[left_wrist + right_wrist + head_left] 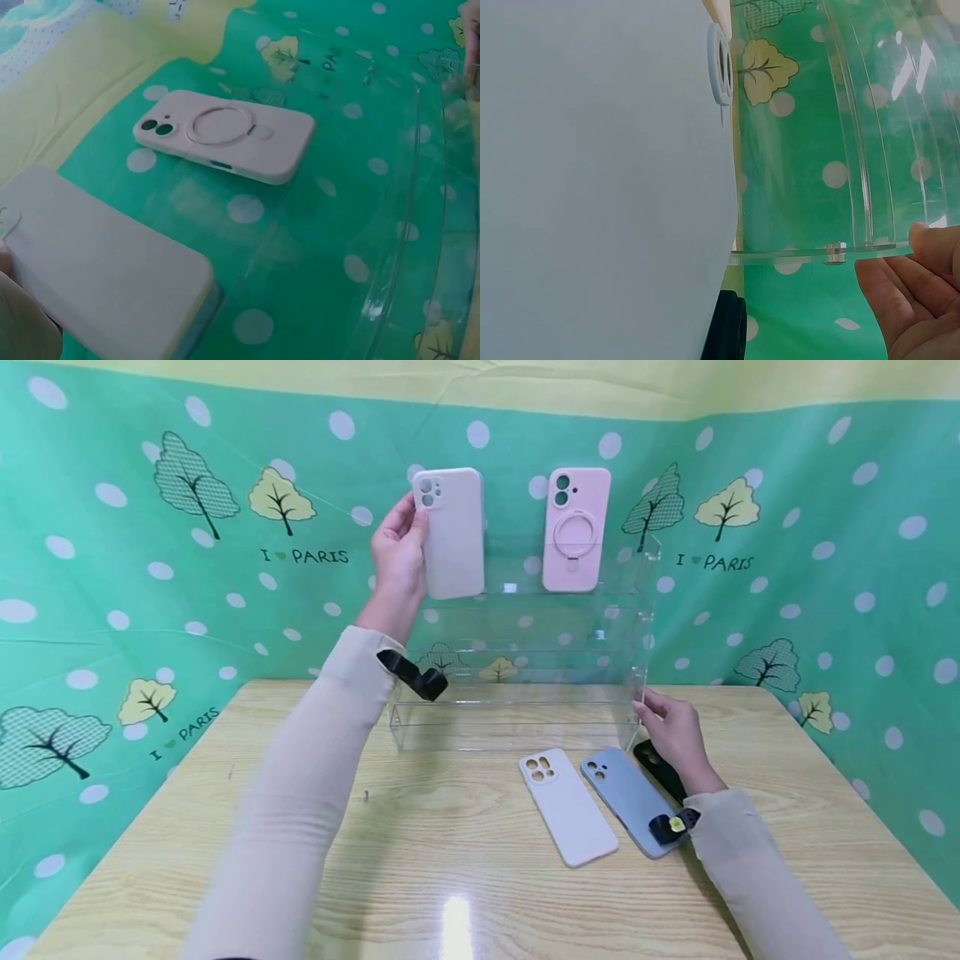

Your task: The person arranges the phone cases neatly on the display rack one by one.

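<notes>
My left hand grips an off-white phone case by its left edge, thumb on the back below the camera holes. The case stands upright at the top tier of a clear stepped display stand; whether it rests there is unclear. To its right, a pink phone case with a ring stands on the same tier. Low on the stand's right side, my right hand pinches the clear side panel between thumb and fingers. The left wrist view shows the held case close up, its left end partly cut off.
On the wooden table, before the stand, lie a white phone case and a light blue one. A black case lies partly under my right hand. A green patterned cloth hangs behind.
</notes>
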Motion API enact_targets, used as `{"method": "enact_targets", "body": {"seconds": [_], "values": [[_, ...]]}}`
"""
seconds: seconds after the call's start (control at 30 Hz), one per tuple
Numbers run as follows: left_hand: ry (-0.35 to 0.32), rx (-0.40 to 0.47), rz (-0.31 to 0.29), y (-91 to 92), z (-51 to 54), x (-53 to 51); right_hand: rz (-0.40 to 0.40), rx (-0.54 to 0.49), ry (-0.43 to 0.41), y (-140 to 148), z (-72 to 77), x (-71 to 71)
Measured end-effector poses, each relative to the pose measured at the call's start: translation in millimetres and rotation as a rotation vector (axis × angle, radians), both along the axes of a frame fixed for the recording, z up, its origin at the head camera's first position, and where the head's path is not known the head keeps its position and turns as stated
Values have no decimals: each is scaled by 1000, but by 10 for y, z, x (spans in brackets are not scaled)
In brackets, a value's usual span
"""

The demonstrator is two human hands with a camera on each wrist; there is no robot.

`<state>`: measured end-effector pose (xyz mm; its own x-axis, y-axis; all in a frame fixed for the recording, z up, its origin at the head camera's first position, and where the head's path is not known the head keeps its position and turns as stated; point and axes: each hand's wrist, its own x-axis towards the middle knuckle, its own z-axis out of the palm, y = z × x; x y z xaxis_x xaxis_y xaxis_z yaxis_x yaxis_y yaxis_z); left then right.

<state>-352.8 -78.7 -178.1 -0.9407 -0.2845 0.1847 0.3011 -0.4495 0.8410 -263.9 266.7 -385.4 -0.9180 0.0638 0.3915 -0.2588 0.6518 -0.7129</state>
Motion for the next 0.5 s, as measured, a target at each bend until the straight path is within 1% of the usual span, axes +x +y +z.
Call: {"method": "enact_targets", "body": {"seconds": [0.13, 0.3, 0.33, 0.4, 0.5], "values": [[-35, -56, 10, 7, -89, -42, 1, -2, -5, 2, 3, -4], [-78, -128, 45, 33, -219, -35, 2, -3, -15, 4, 14, -2], [-79, -139, 56, 40, -246, -31, 3, -5, -17, 4, 19, 1], [-57, -149, 83, 52, -300, -29, 3, -8, -22, 4, 21, 4], [-22, -205, 149, 65, -368, -8, 6, -16, -28, 4, 20, 5]]}}
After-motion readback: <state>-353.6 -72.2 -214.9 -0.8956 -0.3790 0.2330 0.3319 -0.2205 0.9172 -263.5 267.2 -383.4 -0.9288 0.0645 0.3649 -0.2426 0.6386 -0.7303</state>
